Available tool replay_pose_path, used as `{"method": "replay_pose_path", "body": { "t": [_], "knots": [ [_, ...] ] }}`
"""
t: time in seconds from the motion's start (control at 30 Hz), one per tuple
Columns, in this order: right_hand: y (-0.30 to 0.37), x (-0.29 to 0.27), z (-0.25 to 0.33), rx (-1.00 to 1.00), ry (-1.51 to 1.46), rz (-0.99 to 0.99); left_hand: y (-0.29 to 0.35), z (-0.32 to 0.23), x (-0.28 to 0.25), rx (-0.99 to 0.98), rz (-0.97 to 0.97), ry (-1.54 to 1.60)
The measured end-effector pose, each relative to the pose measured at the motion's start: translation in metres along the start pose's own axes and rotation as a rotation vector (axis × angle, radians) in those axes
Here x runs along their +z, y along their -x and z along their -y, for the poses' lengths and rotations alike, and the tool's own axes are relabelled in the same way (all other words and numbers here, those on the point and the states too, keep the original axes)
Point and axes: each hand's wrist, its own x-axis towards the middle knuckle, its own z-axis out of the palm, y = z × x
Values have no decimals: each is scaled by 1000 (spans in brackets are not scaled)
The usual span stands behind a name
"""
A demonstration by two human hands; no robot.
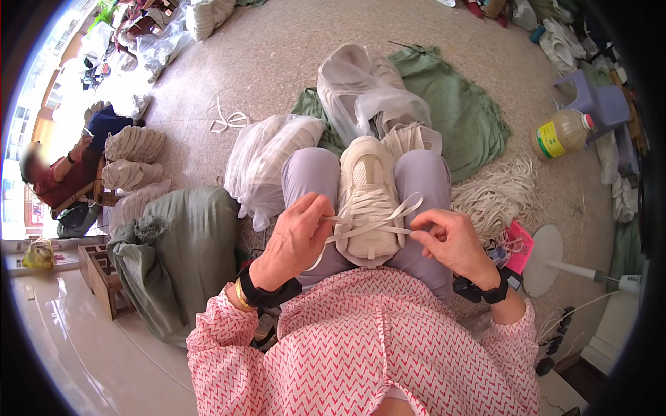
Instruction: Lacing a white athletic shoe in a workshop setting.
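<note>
A cream sneaker (362, 173) rests between my knees, its toe pointing away from me. White shoelace (409, 206) criss-crosses up its tongue, and the two ends cross over the upper near the ankle opening. My left hand (300, 232) is closed in a pinch on one lace end at the shoe's left side, with a loose tail hanging below the fingers. On the right side, my right hand (449, 239) pinches the other end between thumb and forefinger. Part of the lace makes a raised loop just above the right fingers.
Bagged shoes (267, 156) and a green cloth (465, 118) lie ahead. At right are a heap of white laces (496, 194), an oil bottle (563, 133) and a purple stool (600, 100). A green sack (184, 256) stands left; farther left sits another person (59, 173).
</note>
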Motion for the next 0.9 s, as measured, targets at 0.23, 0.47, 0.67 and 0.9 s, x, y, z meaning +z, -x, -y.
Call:
{"method": "replay_pose_path", "body": {
  "t": [0.23,0.47,0.67,0.9],
  "knots": [
    [-6,-2,-7,-52,141,55,-13,0,-9,-136,279,659],
    [15,-28,-3,25,10,107,-16,13,4,-260,354,841],
    [55,-103,-51,298,-153,62,-5,4,16,-108,119,546],
    [24,-54,-25,109,-34,-84,7,-5,18,-174,86,358]
  ]
}}
